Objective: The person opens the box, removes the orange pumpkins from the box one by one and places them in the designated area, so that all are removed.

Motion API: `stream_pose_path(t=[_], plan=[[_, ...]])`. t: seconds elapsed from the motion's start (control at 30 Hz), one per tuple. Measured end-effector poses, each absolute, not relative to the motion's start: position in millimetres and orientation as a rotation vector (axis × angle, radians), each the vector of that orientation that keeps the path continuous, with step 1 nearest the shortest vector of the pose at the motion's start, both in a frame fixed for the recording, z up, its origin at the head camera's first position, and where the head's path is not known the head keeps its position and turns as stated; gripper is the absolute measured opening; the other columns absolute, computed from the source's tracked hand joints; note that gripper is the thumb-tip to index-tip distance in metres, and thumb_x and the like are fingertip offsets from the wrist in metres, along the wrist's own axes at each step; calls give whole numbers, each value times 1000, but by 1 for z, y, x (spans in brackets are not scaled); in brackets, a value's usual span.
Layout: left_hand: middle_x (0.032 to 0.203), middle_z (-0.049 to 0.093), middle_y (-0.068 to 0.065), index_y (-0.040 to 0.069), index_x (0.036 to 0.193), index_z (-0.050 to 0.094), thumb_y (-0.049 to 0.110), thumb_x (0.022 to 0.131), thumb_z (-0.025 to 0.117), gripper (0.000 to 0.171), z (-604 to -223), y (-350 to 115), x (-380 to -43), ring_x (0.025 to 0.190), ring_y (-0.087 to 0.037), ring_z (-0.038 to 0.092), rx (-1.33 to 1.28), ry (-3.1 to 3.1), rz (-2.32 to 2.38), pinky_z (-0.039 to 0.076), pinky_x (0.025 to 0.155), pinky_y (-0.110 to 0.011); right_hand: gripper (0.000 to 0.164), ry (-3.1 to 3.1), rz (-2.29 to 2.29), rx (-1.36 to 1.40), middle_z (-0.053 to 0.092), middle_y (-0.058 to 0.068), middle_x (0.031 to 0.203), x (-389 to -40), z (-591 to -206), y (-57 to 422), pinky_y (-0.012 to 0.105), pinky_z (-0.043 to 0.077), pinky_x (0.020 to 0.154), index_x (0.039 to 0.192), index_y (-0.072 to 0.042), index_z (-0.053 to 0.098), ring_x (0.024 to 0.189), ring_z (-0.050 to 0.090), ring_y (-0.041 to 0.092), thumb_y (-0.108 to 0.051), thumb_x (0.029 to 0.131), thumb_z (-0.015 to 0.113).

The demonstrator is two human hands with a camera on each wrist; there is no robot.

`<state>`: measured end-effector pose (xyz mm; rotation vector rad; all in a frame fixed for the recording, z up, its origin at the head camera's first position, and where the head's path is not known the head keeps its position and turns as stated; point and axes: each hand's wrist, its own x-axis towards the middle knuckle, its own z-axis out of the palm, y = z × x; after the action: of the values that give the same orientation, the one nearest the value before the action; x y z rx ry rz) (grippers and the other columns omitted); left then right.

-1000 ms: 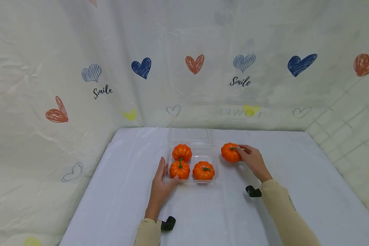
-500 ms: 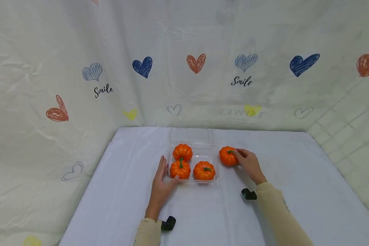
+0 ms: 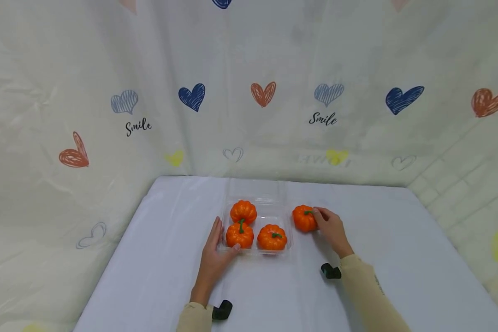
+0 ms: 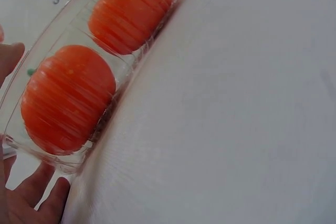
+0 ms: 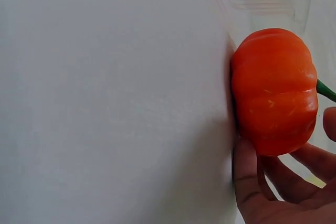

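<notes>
Three small orange pumpkins with green stems sit inside a clear plastic clamshell container point(image 3: 269, 213) in the head view: a back left pumpkin point(image 3: 243, 212), a front left pumpkin point(image 3: 239, 235) and a front right pumpkin point(image 3: 271, 237). My left hand point(image 3: 213, 260) lies against the container's front left corner, its long fingers straight along the side and its thumb at the front rim. Just right of the container, my right hand point(image 3: 333, 230) holds another pumpkin point(image 3: 304, 218) by its right side. In the right wrist view, that pumpkin point(image 5: 275, 90) appears to touch the table.
The container's lid point(image 3: 255, 188) is raised behind it. A white cloth covers the table point(image 3: 149, 276). A pale curtain point(image 3: 274, 138) printed with hearts hangs right behind the table's far edge and along both sides.
My right hand has brought its pumpkin left and a little nearer to me, close to the container. My left hand stays at the container's corner. The head view has tilted up slightly.
</notes>
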<state>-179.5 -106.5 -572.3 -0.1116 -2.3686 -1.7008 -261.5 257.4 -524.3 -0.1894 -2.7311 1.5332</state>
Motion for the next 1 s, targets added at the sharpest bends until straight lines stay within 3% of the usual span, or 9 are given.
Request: stream_pose_path(t=[0.1,0.17,0.27,0.4,0.8,1.0], plan=[[176,26,4,14,170,33,50,90,85,101,-573,-106,-179,155,-25,40,-117,-2372,-1723,40,117,-44,62,-2694,1503,-177,59,26,146,-258,-524,258,27,57,90,153,4,53,115,61,36,-44,116,41],[176,26,7,15,170,32,54,90,84,102,-572,-105,-179,155,-24,39,-122,-2378,-1728,40,118,-43,63,-2668,1474,-184,61,26,141,-257,-522,260,31,57,89,153,4,53,110,61,37,-46,116,38],[175,27,7,17,170,32,54,90,84,103,-571,-106,-178,154,-23,40,-104,-2391,-1710,41,117,-44,64,-2664,1427,-207,60,27,142,-256,-518,259,45,55,99,155,3,50,116,59,40,-45,116,37],[175,27,4,15,170,33,50,91,84,101,-572,-108,-176,154,-26,41,-99,-2391,-1702,42,116,-46,61,-2601,1429,-198,52,26,155,-255,-508,255,59,43,116,158,2,48,138,49,43,-41,116,41],[175,27,6,19,171,31,51,91,83,100,-572,-109,-179,155,-24,39,-95,-2384,-1718,39,118,-44,61,-2448,1472,202,32,15,173,-250,-477,226,63,34,122,163,-2,41,157,32,37,-31,112,57],[176,27,4,15,170,32,50,92,83,100,-573,-109,-178,154,-25,41,-103,-2376,-1718,40,118,-45,70,-2560,1501,335,21,10,177,-239,-468,206,61,31,124,168,-7,34,157,32,38,-31,109,63]])
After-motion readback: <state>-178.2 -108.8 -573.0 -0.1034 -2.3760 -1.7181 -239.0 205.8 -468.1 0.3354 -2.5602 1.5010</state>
